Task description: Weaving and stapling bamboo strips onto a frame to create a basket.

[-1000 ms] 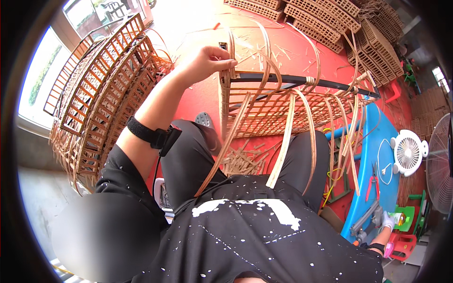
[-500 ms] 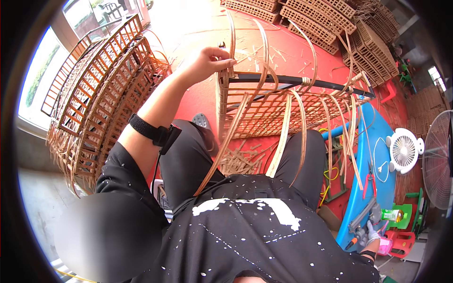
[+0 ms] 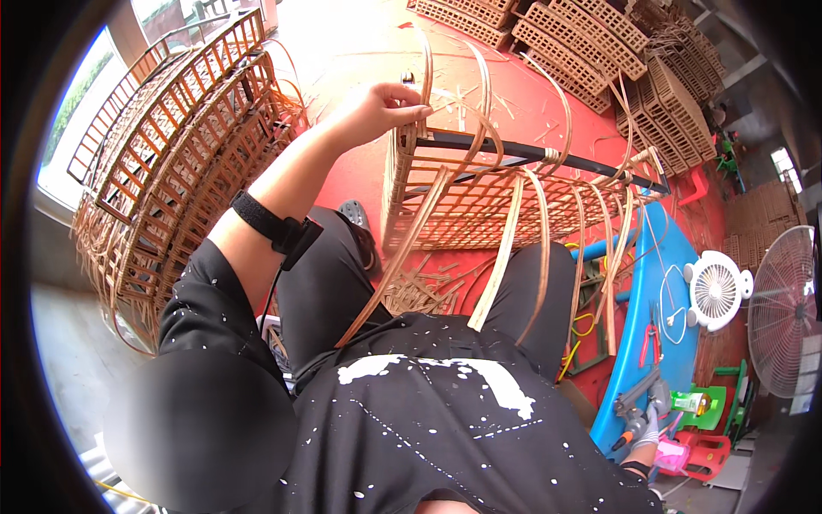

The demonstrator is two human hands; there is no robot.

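A long rattan basket (image 3: 479, 231) on a black metal frame stands in front of my knees, with loose rattan strips hanging and arching from its upper edge. At its upper left corner, my left hand (image 3: 390, 110) is closed around an upright rattan strip (image 3: 426, 64); the fingertips are partly hidden. My right hand (image 3: 651, 426), in a pale glove, is low at the right by the blue table (image 3: 618, 390). It is closed on a grey tool (image 3: 638, 396) that looks like an air stapler. An orange-tipped part (image 3: 622, 440) shows beside it.
Stacked rattan baskets (image 3: 184, 171) stand at the left, more stacks (image 3: 582, 43) at the back right. Red-handled pliers (image 3: 651, 343) and a white fan (image 3: 717, 289) are on the table's side. Rattan scraps (image 3: 419, 291) litter the red floor between my feet.
The whole view has shifted slightly. My left hand stays at the basket's corner. My right hand and the grey tool remain together by the table, and some hanging strips at the right have swung.
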